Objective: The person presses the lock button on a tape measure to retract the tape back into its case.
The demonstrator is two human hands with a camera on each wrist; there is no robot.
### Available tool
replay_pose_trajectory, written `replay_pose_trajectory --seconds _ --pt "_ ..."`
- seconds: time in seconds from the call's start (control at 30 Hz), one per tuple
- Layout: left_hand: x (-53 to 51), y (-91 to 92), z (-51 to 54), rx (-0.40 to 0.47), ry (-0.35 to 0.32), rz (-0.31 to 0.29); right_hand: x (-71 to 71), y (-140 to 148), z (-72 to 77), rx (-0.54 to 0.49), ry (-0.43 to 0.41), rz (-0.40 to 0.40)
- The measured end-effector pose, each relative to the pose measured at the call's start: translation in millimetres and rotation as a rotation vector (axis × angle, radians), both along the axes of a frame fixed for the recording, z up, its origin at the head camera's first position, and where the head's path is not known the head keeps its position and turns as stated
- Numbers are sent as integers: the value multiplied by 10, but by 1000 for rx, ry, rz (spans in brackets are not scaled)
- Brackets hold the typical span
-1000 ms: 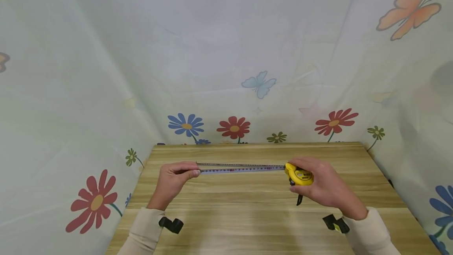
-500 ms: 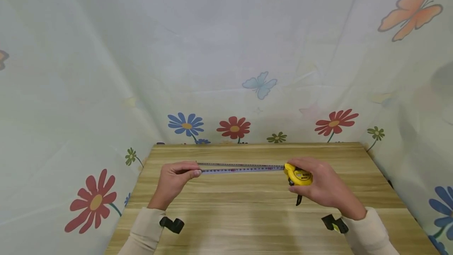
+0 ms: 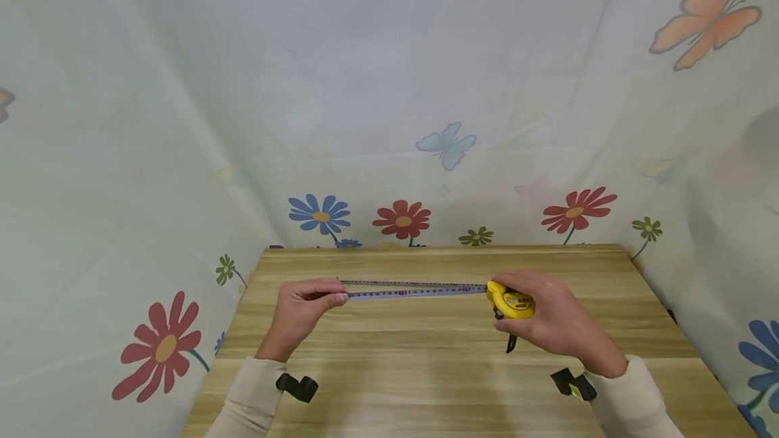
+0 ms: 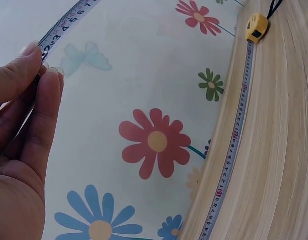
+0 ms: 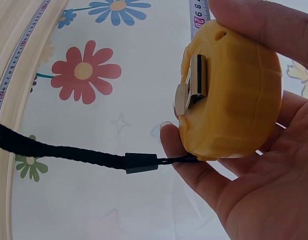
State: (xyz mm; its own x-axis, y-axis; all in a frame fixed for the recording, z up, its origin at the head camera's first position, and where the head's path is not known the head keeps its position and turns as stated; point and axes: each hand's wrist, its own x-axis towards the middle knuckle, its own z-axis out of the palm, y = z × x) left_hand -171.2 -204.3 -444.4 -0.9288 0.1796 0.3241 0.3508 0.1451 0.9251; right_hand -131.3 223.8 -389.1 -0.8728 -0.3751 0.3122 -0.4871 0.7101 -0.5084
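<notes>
My right hand grips the yellow case of a tape measure. In the right wrist view, thumb and fingers wrap this case, which has a metal clip and a black wrist strap. Between thumb and fingers, my left hand pinches the end of its drawn-out blade, held level above the table. A second yellow tape measure lies on the table in the left wrist view, its blade pulled out straight. From the head, that blade shows just behind the held one; its case is hidden.
The wood-grain table spreads beneath both hands. A pale curtain printed with flowers and butterflies stands along its back and sides. Each wrist wears a small black camera mount.
My hands have drawn slightly closer: the right, with the tape measure case, shifted a little left, and the left a little right. The stretch of blade between them is slightly shorter.
</notes>
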Motion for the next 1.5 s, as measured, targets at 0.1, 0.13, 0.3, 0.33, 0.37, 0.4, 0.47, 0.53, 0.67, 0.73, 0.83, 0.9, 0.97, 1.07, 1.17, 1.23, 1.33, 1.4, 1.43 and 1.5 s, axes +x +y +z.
replay_pose_trajectory --seconds 0.1,0.13,0.3,0.33,0.37,0.4,0.47,0.53,0.67,0.73,0.83,0.9,0.97,1.07,1.17,1.23,1.33,1.4,1.43,1.5 --pt "-1 -2 -10 1 -1 -4 -1 -8 -8 -1 1 4" --pt "-1 -2 -12 1 0 -6 -1 -10 -11 -2 0 6" --pt "3 -4 -9 1 8 -10 -5 -18 -26 -3 5 8" --pt "4 -4 -7 0 8 -8 -7 -20 -27 -3 7 7" --pt "4 -6 -6 0 9 -7 -9 -22 -27 -4 8 7" --pt "4 -6 -5 -1 6 -4 -10 -25 -26 -4 10 6" --pt "5 -6 -3 -4 3 1 -13 -31 -24 -4 7 6" --pt "5 -5 -2 -7 1 7 -12 -36 -24 -4 6 7" --pt "5 3 -4 -10 -2 10 -10 -43 -30 -8 -6 11" --pt "6 4 -9 -13 0 5 -10 -45 -33 -8 -13 11" --pt "9 5 -15 -17 3 1 -11 -48 -33 -4 -16 7" --pt "12 6 -16 -20 1 3 -12 -51 -29 -4 -17 7" --pt "13 7 -16 -19 -5 3 -14 -56 -24 -5 -18 10" --pt "7 10 -17 -21 -6 -2 -16 -65 -24 -2 -19 9" --pt "-1 13 -18 -19 -3 -7 -20 -72 -32 3 -19 5" --pt "-5 15 -20 -18 -2 -5 -25 -76 -41 5 -14 4" --pt "-9 19 -24 -17 -5 -1 -35 -80 -56 5 -6 7" --pt "-11 22 -33 -13 -7 -1 -40 -81 -65 6 -2 10" --pt "-13 24 -37 -13 -5 -5 -41 -82 -69 6 -2 11" --pt "-19 27 -47 -9 -3 -14 -43 -83 -76 4 -3 13"
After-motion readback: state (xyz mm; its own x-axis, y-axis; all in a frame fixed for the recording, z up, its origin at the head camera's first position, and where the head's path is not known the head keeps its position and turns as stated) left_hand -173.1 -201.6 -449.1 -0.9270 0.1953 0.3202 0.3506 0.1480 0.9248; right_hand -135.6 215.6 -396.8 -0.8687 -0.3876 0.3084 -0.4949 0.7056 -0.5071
